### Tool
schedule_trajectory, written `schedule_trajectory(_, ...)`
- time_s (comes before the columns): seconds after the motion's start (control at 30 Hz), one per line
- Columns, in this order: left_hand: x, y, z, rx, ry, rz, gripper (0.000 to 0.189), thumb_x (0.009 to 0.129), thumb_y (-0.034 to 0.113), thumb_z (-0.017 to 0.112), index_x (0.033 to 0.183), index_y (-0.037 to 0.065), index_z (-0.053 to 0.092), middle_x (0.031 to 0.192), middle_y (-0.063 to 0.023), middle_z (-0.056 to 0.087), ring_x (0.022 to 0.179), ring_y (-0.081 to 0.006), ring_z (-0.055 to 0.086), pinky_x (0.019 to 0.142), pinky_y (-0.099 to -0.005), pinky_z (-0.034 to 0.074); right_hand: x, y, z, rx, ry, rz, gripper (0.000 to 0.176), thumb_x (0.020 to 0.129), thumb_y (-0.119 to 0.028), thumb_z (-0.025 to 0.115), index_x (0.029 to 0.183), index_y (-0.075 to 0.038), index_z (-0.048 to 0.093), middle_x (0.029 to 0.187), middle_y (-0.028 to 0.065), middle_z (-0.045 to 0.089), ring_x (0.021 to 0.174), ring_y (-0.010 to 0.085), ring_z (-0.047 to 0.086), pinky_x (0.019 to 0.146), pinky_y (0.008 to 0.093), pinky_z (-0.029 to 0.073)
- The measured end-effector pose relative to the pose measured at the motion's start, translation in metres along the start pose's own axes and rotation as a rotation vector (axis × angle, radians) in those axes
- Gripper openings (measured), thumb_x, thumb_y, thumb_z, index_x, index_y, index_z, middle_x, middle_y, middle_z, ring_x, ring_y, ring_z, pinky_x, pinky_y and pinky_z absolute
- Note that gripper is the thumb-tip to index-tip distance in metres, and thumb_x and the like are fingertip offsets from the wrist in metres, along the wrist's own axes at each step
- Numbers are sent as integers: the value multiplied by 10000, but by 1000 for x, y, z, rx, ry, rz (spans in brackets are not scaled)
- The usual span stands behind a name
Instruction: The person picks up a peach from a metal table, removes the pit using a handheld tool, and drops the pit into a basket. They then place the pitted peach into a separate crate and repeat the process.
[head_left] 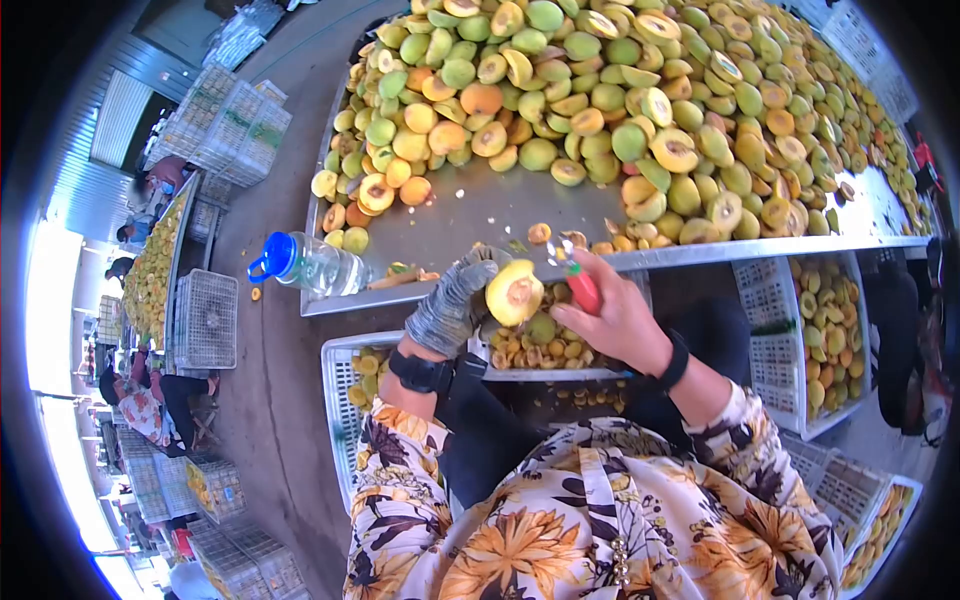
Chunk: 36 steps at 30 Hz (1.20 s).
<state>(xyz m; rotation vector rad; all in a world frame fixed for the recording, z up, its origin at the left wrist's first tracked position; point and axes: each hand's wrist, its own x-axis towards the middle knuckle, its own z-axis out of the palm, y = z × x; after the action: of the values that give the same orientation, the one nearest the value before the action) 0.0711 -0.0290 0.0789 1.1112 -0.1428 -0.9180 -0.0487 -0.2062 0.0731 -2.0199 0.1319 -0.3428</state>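
My left hand [452, 305], in a grey knit glove, holds a yellow peach half [514, 292] with its cut face and pit hollow turned up. My bare right hand [620, 318] grips a small red-handled tool [583, 288] right beside the fruit, its tip near the peach's upper edge. Both hands hover just in front of the metal table's front edge [700, 255], above a white crate [345, 352] with cut peach pieces [545, 345]. A big pile of green, yellow and orange peaches [620, 110], whole and halved, covers the table.
A plastic bottle with a blue cap [305, 263] lies on the table's left front corner. White crates of peach halves [825, 330] stand to the right. Stacked empty crates [205, 318] and other people at another table [150, 290] are far left.
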Motion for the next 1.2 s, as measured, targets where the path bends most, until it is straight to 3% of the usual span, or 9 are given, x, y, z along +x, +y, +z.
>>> schedule_trajectory(0.1,-14,-24,8,-21,32,-68,389,848,423,531,1011,70,551,913,-70,603,710,-165,611,508,-232,497,-4,-5,8,184,-232,130,500,763,-292,687,1132,-18,491,709,86,568,600,150,563,571,281,457)
schedule_trajectory(0.2,-20,-46,23,-13,278,-84,704,829,648,349,1054,14,557,907,-91,620,789,-161,614,597,-251,514,-15,-19,7,109,-177,223,449,746,-311,706,1011,13,543,756,136,600,669,154,549,648,282,463)
schedule_trajectory(0.37,-41,-68,42,-16,225,79,637,839,592,412,1119,30,524,934,-101,612,756,-151,605,458,-234,473,-39,-3,24,357,-7,198,385,757,-234,713,993,14,538,761,60,601,713,89,529,657,261,457)
schedule_trajectory(0.43,-52,-68,60,-48,227,348,491,876,402,496,1189,27,452,912,-85,594,493,-98,543,343,-167,416,-44,-6,23,509,13,292,343,784,-217,690,993,4,531,735,19,569,656,56,502,582,222,441)
schedule_trajectory(0.57,-58,-74,40,14,124,230,500,874,375,509,1234,42,412,959,-93,579,631,-88,571,367,-161,423,-52,-12,26,597,-58,405,309,815,-201,652,1005,-1,515,700,-1,526,510,21,432,441,177,356)
schedule_trajectory(0.73,-38,-83,32,-508,419,99,634,793,649,422,1077,96,549,909,-56,627,740,-193,608,570,-298,512,-71,3,40,235,-135,142,392,766,-154,647,1087,-3,479,746,158,572,666,248,592,632,343,478)
schedule_trajectory(0.83,-43,-96,11,-419,398,25,650,789,671,392,1058,105,563,901,-59,630,758,-200,611,549,-296,504,-76,6,41,-8,-18,-201,368,808,-167,623,1100,-3,470,726,139,575,550,243,572,521,304,457)
schedule_trajectory(0.87,-41,-100,5,-393,433,38,679,787,685,368,1057,93,562,903,-59,631,760,-208,614,532,-296,495,-78,0,35,-7,-106,-94,442,794,-186,635,1145,1,442,779,204,579,651,343,592,582,345,475)
schedule_trajectory(1.2,-17,-146,-29,-235,308,225,603,855,552,420,1108,12,505,954,-120,605,826,-199,615,703,-308,538,-85,14,43,-81,-95,-74,502,769,-202,668,1144,3,403,795,204,583,667,347,605,584,368,476)
